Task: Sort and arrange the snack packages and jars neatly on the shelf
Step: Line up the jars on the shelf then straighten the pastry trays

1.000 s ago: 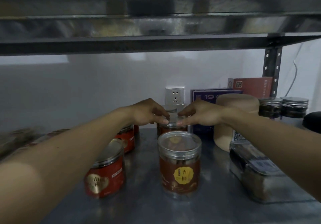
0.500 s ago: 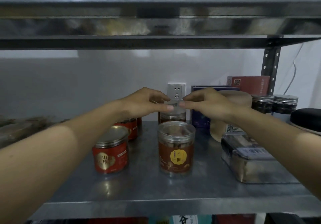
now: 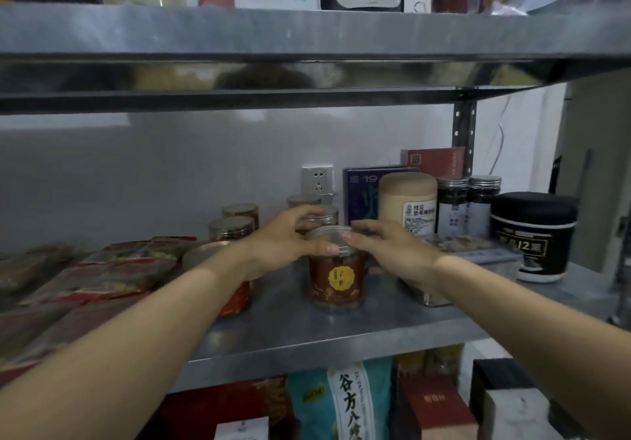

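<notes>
Both hands cup the lid of the clear jar [image 3: 336, 277] with the yellow label, standing mid-shelf a little back from the front edge: left hand [image 3: 285, 246] curled half-closed on the rim, right hand [image 3: 392, 252] narrow, fingertips just touching it. It is best slid straight back with even pressure from both sides, to line up with the jars behind [image 3: 321, 216]. Room is tight, with a red can [image 3: 235, 299] close on the left and a clear box [image 3: 430, 298] close on the right; bare shelf [image 3: 341, 333] lies only toward the front edge.

I have one view only, the head camera, so nothing is shared with a second one. It looks forward and slightly down from about the height of the middle metal shelf [image 3: 341, 333], facing the white back wall [image 3: 205, 166] with its wall socket [image 3: 317, 180]. It sits close: both forearms run in from the bottom corners, and the wide lens bows the shelf edges.
</notes>
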`<state>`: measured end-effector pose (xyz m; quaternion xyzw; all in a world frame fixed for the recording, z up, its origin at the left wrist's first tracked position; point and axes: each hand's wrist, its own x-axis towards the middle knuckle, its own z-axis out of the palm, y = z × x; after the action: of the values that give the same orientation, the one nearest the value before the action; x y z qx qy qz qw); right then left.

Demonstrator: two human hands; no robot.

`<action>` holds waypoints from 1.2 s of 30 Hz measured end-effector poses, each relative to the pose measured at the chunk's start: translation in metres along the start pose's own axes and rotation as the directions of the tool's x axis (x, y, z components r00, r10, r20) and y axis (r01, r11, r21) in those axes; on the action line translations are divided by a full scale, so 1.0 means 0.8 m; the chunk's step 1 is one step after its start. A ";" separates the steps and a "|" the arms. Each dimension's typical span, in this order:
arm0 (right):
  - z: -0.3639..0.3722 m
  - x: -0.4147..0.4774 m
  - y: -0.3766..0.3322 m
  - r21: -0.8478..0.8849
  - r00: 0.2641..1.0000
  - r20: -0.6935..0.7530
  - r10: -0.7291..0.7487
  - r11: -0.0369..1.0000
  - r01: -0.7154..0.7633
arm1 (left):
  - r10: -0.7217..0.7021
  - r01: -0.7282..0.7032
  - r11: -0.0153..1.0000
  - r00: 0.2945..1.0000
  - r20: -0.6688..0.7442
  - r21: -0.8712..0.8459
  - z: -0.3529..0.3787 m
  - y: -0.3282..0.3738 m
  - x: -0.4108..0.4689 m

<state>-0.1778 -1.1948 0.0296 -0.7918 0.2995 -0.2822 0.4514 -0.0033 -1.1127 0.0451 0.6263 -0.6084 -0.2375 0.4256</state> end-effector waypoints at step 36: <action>0.005 0.099 -0.024 0.064 0.989 0.115 0.093 0.993 -0.100 | -0.299 0.272 0.953 0.912 -0.281 -0.134 -0.012 -0.026 0.065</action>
<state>-0.1181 -1.2423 0.0588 -0.7747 0.3019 -0.2257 0.5078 0.0237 -1.1623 0.0446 0.7170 -0.4274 -0.2275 0.5015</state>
